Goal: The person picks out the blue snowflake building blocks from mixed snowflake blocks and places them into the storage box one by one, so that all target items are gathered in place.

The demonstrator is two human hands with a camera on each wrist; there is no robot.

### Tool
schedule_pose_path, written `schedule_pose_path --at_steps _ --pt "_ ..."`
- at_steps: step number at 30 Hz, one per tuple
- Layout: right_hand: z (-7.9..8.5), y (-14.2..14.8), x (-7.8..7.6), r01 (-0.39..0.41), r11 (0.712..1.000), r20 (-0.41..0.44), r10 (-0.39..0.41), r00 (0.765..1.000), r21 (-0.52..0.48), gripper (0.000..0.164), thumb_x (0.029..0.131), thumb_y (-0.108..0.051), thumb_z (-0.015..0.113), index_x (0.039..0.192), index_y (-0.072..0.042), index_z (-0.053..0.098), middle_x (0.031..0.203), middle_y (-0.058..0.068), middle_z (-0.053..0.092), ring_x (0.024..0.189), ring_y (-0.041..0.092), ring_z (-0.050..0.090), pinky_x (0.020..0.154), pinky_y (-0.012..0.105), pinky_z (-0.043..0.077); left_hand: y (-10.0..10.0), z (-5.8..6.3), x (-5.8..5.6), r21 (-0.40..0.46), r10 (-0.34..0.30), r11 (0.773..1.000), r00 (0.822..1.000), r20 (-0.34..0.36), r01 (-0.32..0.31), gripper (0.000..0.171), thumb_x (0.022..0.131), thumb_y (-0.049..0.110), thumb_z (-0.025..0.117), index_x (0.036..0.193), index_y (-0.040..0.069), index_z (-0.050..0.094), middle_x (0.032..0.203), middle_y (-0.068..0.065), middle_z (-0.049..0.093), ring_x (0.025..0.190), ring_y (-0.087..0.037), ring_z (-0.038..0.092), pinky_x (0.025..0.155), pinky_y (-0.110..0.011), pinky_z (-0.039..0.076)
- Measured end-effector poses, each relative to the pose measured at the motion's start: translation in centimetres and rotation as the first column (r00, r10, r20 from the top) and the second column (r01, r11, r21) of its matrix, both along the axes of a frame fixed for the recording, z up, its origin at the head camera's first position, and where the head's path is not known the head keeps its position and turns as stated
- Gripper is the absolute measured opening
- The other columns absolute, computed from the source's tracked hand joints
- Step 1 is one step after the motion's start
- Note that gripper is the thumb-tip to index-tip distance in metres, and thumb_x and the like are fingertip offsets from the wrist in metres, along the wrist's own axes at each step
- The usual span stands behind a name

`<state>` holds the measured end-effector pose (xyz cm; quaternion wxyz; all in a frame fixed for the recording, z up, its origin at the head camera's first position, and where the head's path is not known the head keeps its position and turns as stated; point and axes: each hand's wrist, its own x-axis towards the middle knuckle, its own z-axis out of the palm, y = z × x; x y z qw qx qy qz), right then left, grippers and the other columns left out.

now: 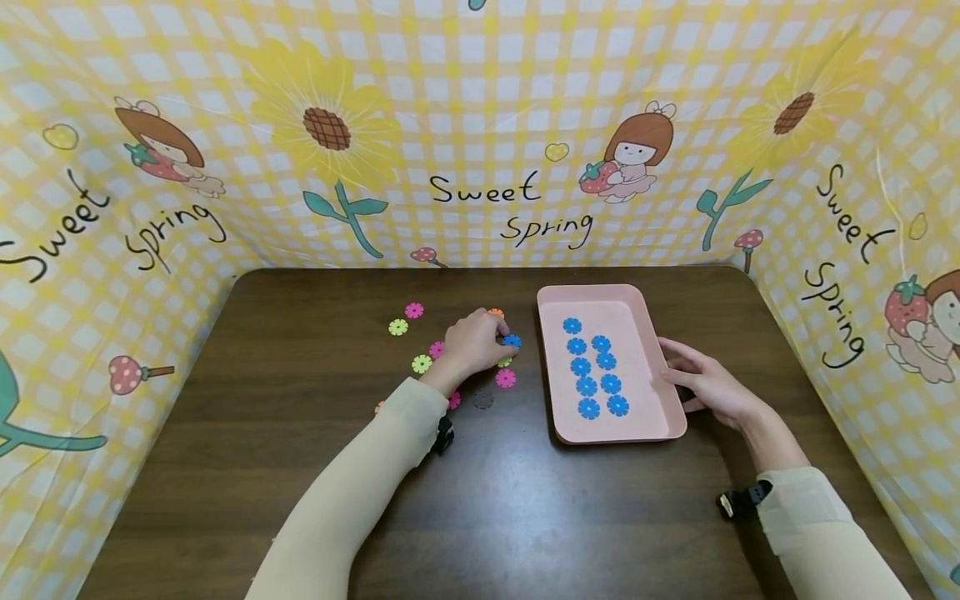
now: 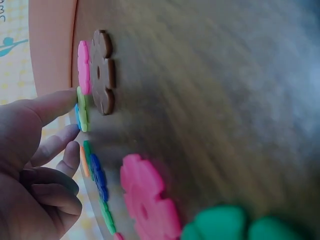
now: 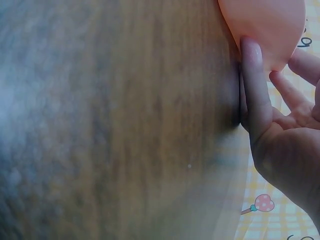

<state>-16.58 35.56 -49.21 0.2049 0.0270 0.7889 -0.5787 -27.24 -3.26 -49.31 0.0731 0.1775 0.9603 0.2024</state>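
In the head view my left hand (image 1: 471, 343) pinches a blue flower-shaped piece (image 1: 512, 341) between thumb and finger, just left of the pink tray. From the left wrist, only a blue sliver (image 2: 77, 117) of it shows, partly behind a yellow-green piece (image 2: 83, 111). My right hand (image 1: 712, 385) is at the right side of the pink tray (image 1: 547, 367), with fingers spread and fairly straight. Its fingertips (image 3: 252, 52) touch the tray's outer wall (image 3: 270, 25) in the right wrist view. Several blue flower pieces (image 1: 587, 386) lie in the tray in two uneven columns.
Loose flower pieces lie around my left hand: pink (image 1: 506, 378), yellow-green (image 1: 422, 363), orange (image 1: 496, 312) and brown (image 1: 483, 400). Some are partly hidden by the left arm. Yellow checked cloth (image 1: 480, 108) borders the brown wooden table (image 1: 480, 517) behind and at both sides.
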Motion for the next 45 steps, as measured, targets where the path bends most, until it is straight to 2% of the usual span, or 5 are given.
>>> schedule_pose_path --at_steps 9,20,27,33,45 --pt "0.0 0.0 -0.1 0.002 1.000 -0.006 -0.002 1.000 0.004 0.072 0.107 -0.023 0.060 0.166 -0.014 0.020 0.145 0.037 0.042 0.103 0.029 0.067 0.077 0.051 0.061 0.3 -0.1 -0.1 0.017 0.003 1.000 1.000 0.004 -0.003 0.027 0.089 0.043 0.081 0.103 0.021 0.074 0.099 0.005 0.064 0.084 -0.015 0.061 0.067 -0.040 0.051" --pt "0.0 0.0 -0.1 -0.002 1.000 0.003 0.002 1.000 0.008 0.072 0.107 -0.023 0.059 0.166 -0.014 0.020 0.148 0.038 0.040 0.104 0.028 0.067 0.078 0.050 0.060 0.2 -0.2 -0.1 0.145 -0.020 0.989 0.999 0.025 0.017 0.029 0.089 0.033 0.084 0.111 0.021 0.070 0.093 0.009 0.072 0.085 -0.009 0.067 0.071 -0.039 0.054" --pt "-0.2 0.0 -0.1 0.002 1.000 -0.002 -0.002 1.000 0.009 0.072 0.107 -0.023 0.060 0.166 -0.014 0.020 0.147 0.037 0.040 0.104 0.029 0.067 0.078 0.051 0.060 0.2 0.4 0.0 0.335 0.006 0.941 0.994 0.105 -0.041 0.027 0.090 0.028 0.084 0.112 0.017 0.073 0.088 0.007 0.072 0.081 -0.011 0.067 0.073 -0.038 0.053" --pt "-0.2 0.0 -0.1 0.002 1.000 0.004 -0.002 1.000 0.012 0.072 0.107 -0.024 0.060 0.167 -0.015 0.020 0.148 0.037 0.040 0.105 0.030 0.067 0.079 0.051 0.060 1.1 1.6 0.2 0.455 -0.008 0.890 0.995 0.098 -0.038 0.028 0.092 0.030 0.082 0.114 0.015 0.073 0.088 0.007 0.073 0.080 -0.011 0.068 0.072 -0.035 0.054" --pt "-0.2 0.1 0.0 0.001 1.000 -0.014 -0.001 1.000 -0.008 0.071 0.107 -0.021 0.060 0.166 -0.013 0.021 0.145 0.037 0.043 0.103 0.029 0.068 0.077 0.050 0.061 5.3 3.0 0.2 0.461 -0.055 0.887 0.996 0.067 0.018 0.029 0.094 0.028 0.080 0.120 0.017 0.071 0.092 0.007 0.072 0.083 -0.011 0.066 0.067 -0.031 0.053"
